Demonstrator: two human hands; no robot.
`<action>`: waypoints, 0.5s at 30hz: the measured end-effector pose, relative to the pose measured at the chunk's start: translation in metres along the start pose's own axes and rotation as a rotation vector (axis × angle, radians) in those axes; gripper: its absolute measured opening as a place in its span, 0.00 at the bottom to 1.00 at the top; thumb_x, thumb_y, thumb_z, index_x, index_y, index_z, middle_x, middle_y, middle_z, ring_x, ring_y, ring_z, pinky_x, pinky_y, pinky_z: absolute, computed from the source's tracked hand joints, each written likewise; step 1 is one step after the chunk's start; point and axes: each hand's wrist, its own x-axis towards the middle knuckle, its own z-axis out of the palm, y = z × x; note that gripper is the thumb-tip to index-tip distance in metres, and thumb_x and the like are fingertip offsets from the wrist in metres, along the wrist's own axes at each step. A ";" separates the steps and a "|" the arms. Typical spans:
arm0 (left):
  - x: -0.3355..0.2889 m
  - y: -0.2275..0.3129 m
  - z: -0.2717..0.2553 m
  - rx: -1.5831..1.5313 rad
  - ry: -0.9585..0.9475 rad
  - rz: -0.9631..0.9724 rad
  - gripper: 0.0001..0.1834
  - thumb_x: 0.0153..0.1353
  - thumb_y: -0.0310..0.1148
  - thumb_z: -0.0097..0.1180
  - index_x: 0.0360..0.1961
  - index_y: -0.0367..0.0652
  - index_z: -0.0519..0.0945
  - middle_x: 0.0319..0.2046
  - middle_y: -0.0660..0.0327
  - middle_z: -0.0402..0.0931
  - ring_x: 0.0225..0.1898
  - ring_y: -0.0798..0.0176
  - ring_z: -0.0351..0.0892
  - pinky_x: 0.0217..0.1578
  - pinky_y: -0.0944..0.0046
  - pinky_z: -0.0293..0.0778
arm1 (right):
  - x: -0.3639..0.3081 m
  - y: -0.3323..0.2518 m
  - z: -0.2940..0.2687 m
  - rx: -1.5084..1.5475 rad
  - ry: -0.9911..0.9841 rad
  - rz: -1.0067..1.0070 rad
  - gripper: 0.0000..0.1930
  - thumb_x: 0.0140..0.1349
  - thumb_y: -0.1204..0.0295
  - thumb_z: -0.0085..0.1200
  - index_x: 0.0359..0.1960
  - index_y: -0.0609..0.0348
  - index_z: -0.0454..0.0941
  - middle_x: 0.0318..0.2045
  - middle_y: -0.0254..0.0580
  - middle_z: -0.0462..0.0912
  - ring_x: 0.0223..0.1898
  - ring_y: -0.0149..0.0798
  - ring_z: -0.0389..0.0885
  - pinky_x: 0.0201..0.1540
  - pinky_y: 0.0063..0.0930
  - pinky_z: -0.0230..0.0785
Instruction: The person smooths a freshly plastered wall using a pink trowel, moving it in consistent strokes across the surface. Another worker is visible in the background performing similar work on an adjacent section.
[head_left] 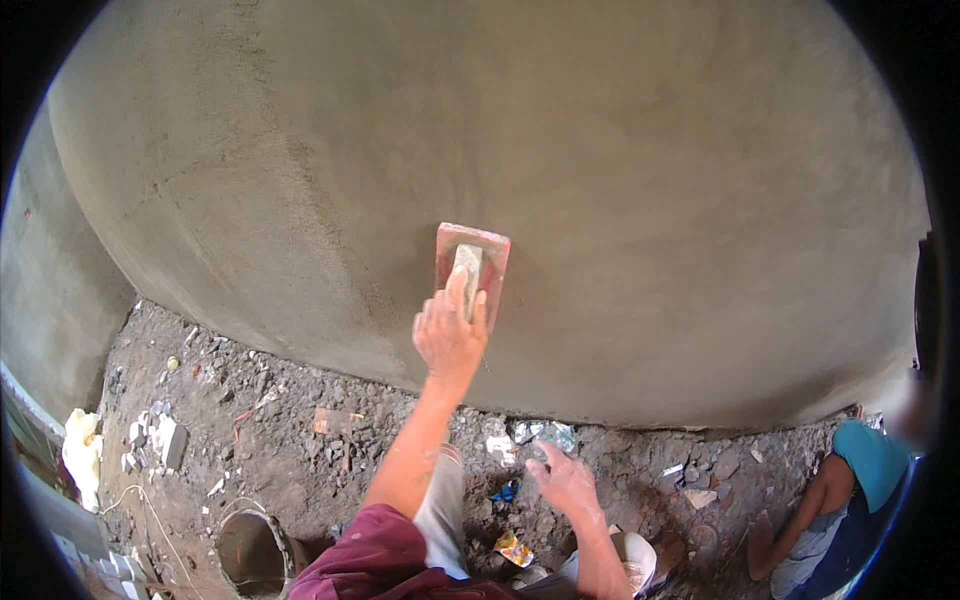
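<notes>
My left hand (450,335) grips the handle of a plastering float (482,236), a reddish rectangular board smeared with grey mortar. The float lies flat against a wide grey plastered wall (650,200), its long side tilted slightly from upright. Lower and to the right, my right hand (567,482) hangs over the rubble with its fingers apart and nothing in them. The wall looks smooth around the float. Left of it runs a rougher, grainier band of plaster (310,200).
Stony dirt (330,460) with litter borders the wall's foot. A round pipe opening (252,550) is at the lower left, near broken white blocks (165,440) and a pale bag (83,455). Another person in a teal shirt (870,460) crouches at the far right.
</notes>
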 end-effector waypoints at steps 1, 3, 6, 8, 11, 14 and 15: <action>0.000 -0.005 -0.004 -0.001 0.036 0.001 0.33 0.71 0.45 0.55 0.71 0.40 0.62 0.60 0.45 0.77 0.51 0.44 0.85 0.47 0.47 0.82 | -0.005 -0.006 0.000 0.017 -0.009 -0.021 0.25 0.70 0.49 0.52 0.65 0.42 0.73 0.45 0.59 0.86 0.48 0.68 0.83 0.55 0.59 0.72; 0.034 -0.007 -0.016 -0.031 0.230 0.009 0.33 0.72 0.45 0.55 0.71 0.41 0.62 0.62 0.45 0.76 0.52 0.44 0.85 0.47 0.48 0.83 | -0.011 -0.010 -0.001 0.070 0.012 -0.078 0.25 0.70 0.48 0.52 0.64 0.43 0.73 0.44 0.59 0.86 0.47 0.67 0.83 0.53 0.59 0.73; 0.092 0.020 -0.049 -0.083 0.343 -0.114 0.34 0.71 0.43 0.56 0.73 0.46 0.60 0.49 0.48 0.83 0.42 0.43 0.87 0.39 0.47 0.81 | -0.014 0.003 -0.001 0.086 0.035 -0.065 0.25 0.69 0.47 0.53 0.62 0.44 0.73 0.43 0.59 0.86 0.47 0.68 0.83 0.52 0.58 0.75; 0.099 0.036 -0.058 -0.202 0.238 -0.299 0.34 0.72 0.44 0.55 0.73 0.48 0.59 0.55 0.45 0.81 0.46 0.39 0.86 0.43 0.45 0.82 | -0.012 -0.001 -0.006 0.072 0.044 -0.025 0.24 0.69 0.49 0.53 0.62 0.45 0.74 0.44 0.59 0.86 0.47 0.68 0.83 0.51 0.58 0.75; 0.038 0.065 -0.026 -0.056 0.117 -0.096 0.31 0.69 0.44 0.57 0.70 0.47 0.66 0.48 0.50 0.84 0.43 0.44 0.86 0.40 0.50 0.80 | -0.008 0.001 -0.008 0.018 0.034 0.039 0.24 0.70 0.51 0.53 0.62 0.48 0.74 0.46 0.60 0.86 0.49 0.66 0.83 0.53 0.58 0.74; -0.047 0.056 0.019 -0.047 -0.138 0.051 0.34 0.63 0.46 0.64 0.67 0.46 0.71 0.46 0.54 0.84 0.41 0.50 0.84 0.41 0.55 0.77 | -0.003 0.000 -0.016 0.063 0.163 -0.031 0.24 0.71 0.53 0.54 0.62 0.51 0.76 0.47 0.59 0.86 0.49 0.59 0.85 0.52 0.51 0.77; -0.057 0.057 0.013 -0.131 -0.183 0.019 0.35 0.63 0.45 0.65 0.68 0.45 0.70 0.46 0.53 0.84 0.43 0.49 0.84 0.44 0.55 0.77 | -0.005 -0.003 -0.026 0.159 0.237 0.007 0.24 0.70 0.54 0.55 0.62 0.53 0.76 0.46 0.58 0.86 0.47 0.56 0.86 0.52 0.48 0.77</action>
